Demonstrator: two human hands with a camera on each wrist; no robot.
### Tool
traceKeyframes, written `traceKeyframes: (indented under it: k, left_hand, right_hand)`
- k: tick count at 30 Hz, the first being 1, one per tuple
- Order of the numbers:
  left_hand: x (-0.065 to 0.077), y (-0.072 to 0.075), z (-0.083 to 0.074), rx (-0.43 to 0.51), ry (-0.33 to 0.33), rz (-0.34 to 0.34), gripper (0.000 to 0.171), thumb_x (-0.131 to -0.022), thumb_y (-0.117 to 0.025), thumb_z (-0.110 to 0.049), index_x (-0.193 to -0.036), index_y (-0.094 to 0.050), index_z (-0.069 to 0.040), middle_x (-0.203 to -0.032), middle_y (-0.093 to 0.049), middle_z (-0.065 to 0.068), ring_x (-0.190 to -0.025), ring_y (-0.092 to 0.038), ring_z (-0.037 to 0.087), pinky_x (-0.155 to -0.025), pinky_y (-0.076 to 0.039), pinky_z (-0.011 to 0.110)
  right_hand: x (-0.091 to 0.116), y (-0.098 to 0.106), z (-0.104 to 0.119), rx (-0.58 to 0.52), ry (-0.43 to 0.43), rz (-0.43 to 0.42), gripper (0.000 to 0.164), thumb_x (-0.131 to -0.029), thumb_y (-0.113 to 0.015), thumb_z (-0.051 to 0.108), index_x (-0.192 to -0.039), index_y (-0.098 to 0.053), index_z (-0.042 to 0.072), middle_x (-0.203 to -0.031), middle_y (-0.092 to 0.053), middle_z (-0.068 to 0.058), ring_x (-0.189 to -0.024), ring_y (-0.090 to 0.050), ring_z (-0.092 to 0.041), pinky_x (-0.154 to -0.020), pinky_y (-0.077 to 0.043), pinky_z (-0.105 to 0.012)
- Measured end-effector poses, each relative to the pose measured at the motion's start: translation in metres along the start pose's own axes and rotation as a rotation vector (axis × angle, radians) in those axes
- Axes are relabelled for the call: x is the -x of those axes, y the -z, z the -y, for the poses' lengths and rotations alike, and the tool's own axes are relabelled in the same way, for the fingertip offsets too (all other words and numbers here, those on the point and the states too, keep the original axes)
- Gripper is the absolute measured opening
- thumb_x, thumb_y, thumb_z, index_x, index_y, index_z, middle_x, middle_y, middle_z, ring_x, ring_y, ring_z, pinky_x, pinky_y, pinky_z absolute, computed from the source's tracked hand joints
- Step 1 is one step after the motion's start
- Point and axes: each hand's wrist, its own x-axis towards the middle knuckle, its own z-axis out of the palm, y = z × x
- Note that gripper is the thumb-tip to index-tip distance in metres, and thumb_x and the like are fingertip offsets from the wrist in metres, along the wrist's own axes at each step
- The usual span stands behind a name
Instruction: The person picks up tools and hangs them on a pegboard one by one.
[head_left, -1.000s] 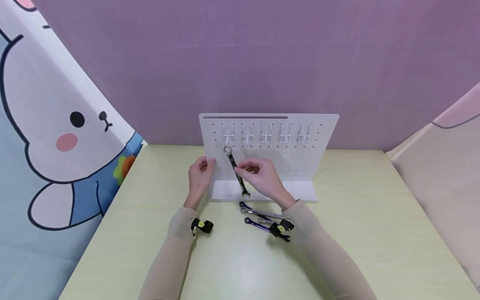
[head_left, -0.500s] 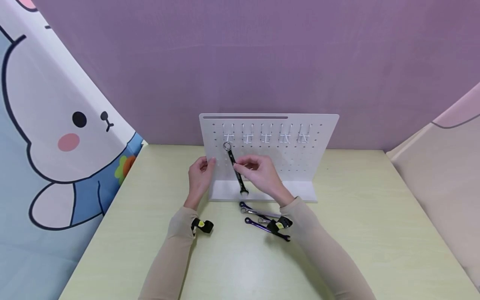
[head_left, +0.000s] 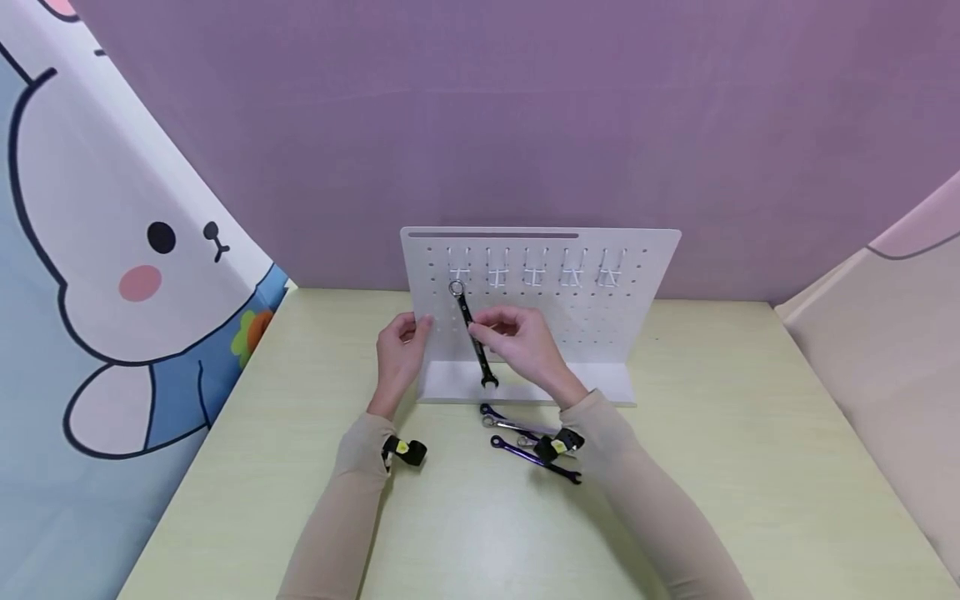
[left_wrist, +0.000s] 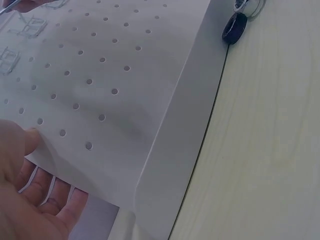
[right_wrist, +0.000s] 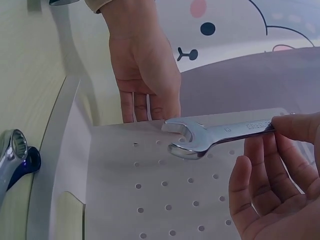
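My right hand (head_left: 527,348) pinches a shiny combination wrench (head_left: 481,357) by its shaft between thumb and fingers. Its ring end is up, just beneath the leftmost white hook (head_left: 459,273) of a white pegboard (head_left: 585,333); its open end points down over the board's base. In the right wrist view the wrench's open jaw (right_wrist: 192,139) shows in front of the perforated panel. My left hand (head_left: 400,357) holds the board's left edge, thumb (left_wrist: 31,140) on the front face and fingers behind it.
Several more wrenches (head_left: 528,454) lie on the pale wooden table (head_left: 465,533) in front of the board, partly beneath my right wrist. More hooks (head_left: 572,273) run in a row along the board. A purple backdrop (head_left: 480,108) stands behind.
My right hand has raised the wrench slightly, bringing its ring end up close to the leftmost hook. My left hand keeps its place on the board's edge.
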Motion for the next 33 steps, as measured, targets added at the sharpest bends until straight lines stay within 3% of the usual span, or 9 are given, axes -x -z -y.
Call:
traceKeyframes:
  k: [6, 12, 19, 23, 33]
  left_hand:
    - [0.001, 0.001, -0.001, -0.007, -0.004, 0.000, 0.031, -0.105, -0.070, -0.027, -0.118, -0.073, 0.001, -0.109, -0.075, 0.022, -0.089, -0.063, 0.012, -0.080, -0.050, 0.018]
    - [0.001, 0.001, -0.001, -0.015, 0.001, 0.000, 0.031, -0.106, -0.069, -0.027, -0.118, -0.073, 0.001, -0.110, -0.074, 0.023, -0.089, -0.062, 0.011, -0.081, -0.050, 0.019]
    - [0.001, 0.002, -0.002, -0.007, -0.002, -0.003, 0.030, -0.105, -0.069, -0.026, -0.117, -0.073, 0.002, -0.109, -0.074, 0.023, -0.087, -0.062, 0.009, -0.079, -0.050, 0.016]
    - [0.001, 0.003, -0.002, -0.008, -0.003, -0.005, 0.031, -0.105, -0.070, -0.026, -0.117, -0.073, 0.003, -0.109, -0.074, 0.024, -0.088, -0.062, 0.011, -0.080, -0.050, 0.018]
    - [0.003, 0.003, -0.004, -0.023, 0.015, -0.011, 0.030, -0.105, -0.070, -0.027, -0.117, -0.074, 0.000, -0.108, -0.074, 0.020, -0.090, -0.063, 0.015, -0.080, -0.050, 0.019]
  right_hand:
    - [-0.003, 0.000, -0.003, -0.006, -0.013, 0.009, 0.020, -0.099, -0.075, 0.019, -0.110, -0.078, 0.003, -0.103, -0.080, -0.012, -0.089, -0.072, -0.032, -0.075, -0.057, -0.025]
    - [-0.006, 0.000, -0.004, -0.023, -0.021, 0.014, 0.019, -0.100, -0.075, 0.019, -0.110, -0.078, 0.003, -0.103, -0.080, -0.014, -0.098, -0.070, -0.049, -0.076, -0.056, -0.025]
    - [-0.009, 0.000, -0.002, -0.017, -0.028, 0.014, 0.021, -0.101, -0.074, 0.019, -0.112, -0.078, 0.002, -0.105, -0.080, -0.015, -0.096, -0.071, -0.044, -0.077, -0.056, -0.026]
    - [-0.012, 0.001, -0.004, -0.007, -0.030, 0.016, 0.021, -0.101, -0.073, 0.020, -0.112, -0.078, 0.003, -0.106, -0.079, -0.015, -0.099, -0.070, -0.047, -0.076, -0.056, -0.025]
    - [-0.018, 0.000, -0.011, -0.012, -0.055, 0.001, 0.022, -0.100, -0.075, 0.021, -0.113, -0.078, 0.004, -0.106, -0.079, -0.014, -0.095, -0.071, -0.041, -0.074, -0.056, -0.023]
